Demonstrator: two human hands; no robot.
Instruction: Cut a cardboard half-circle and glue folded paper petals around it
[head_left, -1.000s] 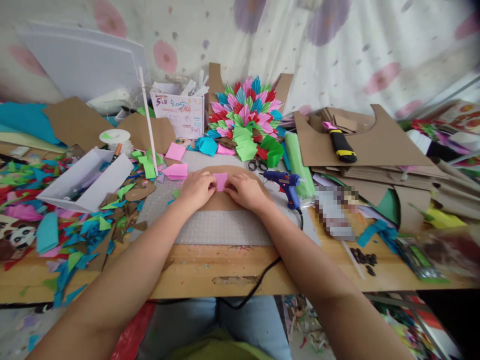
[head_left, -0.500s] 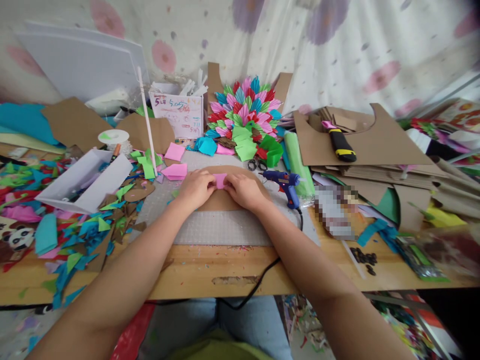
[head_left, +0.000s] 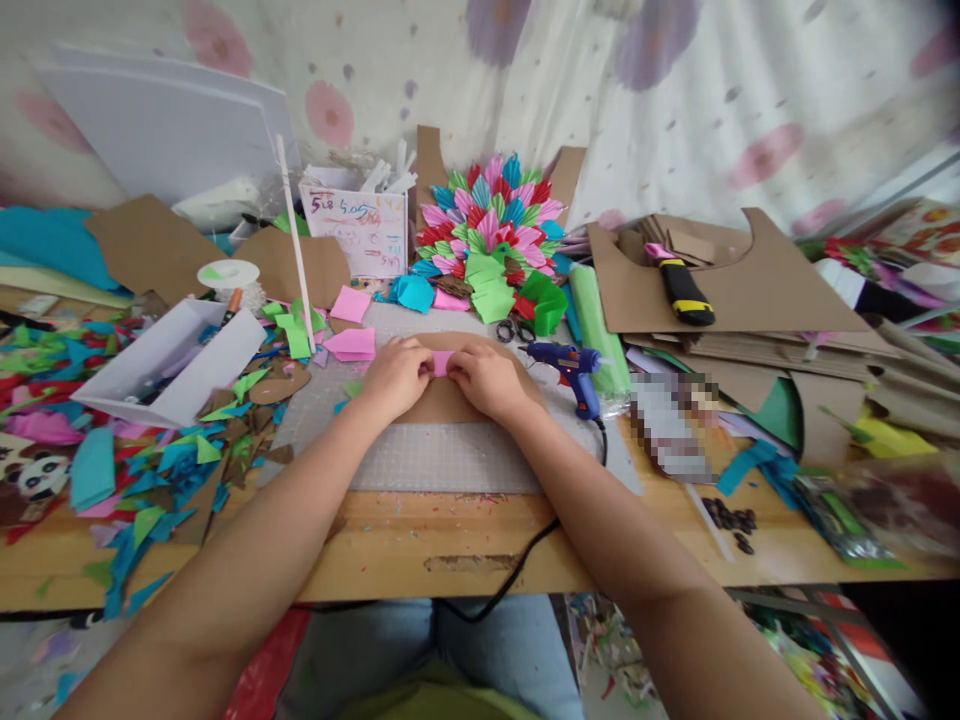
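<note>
A small piece of pink crepe paper [head_left: 441,363] is pinched at both ends between my two hands. Its left end is in the fingers of my left hand [head_left: 399,376], and my right hand [head_left: 482,378] grips the other end. Both hands are over a rounded sheet of brown cardboard [head_left: 442,405], which lies on a grey cutting mat [head_left: 450,460]. Just right of my right hand rests a blue glue gun [head_left: 571,372], its black cord trailing toward the table's front edge. Behind the hands stands a cluster of pink, red, green and blue paper petals [head_left: 495,210].
On the left, a white foam tray [head_left: 172,375] sits among coloured paper scraps [head_left: 169,470]. A white box [head_left: 356,230] with sticks stands behind. To the right are stacked cardboard sheets [head_left: 720,290] with a black-and-yellow cutter [head_left: 684,290] on top, and a green paper roll [head_left: 602,335].
The pink paper strip looks slightly narrower in height between the fingers. Both hands keep nearly the same place and grip.
</note>
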